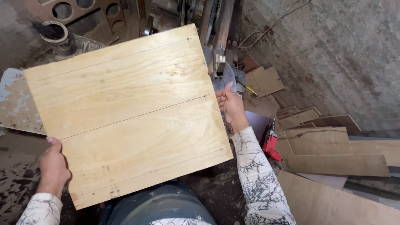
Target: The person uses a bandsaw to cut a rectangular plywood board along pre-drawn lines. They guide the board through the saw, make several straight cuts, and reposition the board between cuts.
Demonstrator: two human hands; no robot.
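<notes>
1. The left hand [53, 166] is closed on the lower left edge of a plywood panel [125, 112], thumb lying on the top face and the fingers hidden beneath.
2. The right hand [231, 104] grips the panel's right edge about halfway along, fingers curled round the edge, thumb pointing up.
3. The panel spans the whole gap between the two hands, held slightly rotated so that its far right corner points away from the person. It is pale, with visible grain and three thin pencil lines running across its face.
4. Just beyond the right hand stands a band saw [218, 50], its upright frame and small metal table next to the panel's far right edge.
5. To the right of the right forearm, a red power drill [271, 143] lies low down, near the sleeve.
6. Further right of that hand, a stack of cut plywood pieces [329, 146] rests by the rough concrete wall [333, 54].
7. Beyond the left hand, past the panel's far left corner, a round tin holding dark bristles [53, 31] sits near a wooden board with round holes [79, 10].
</notes>
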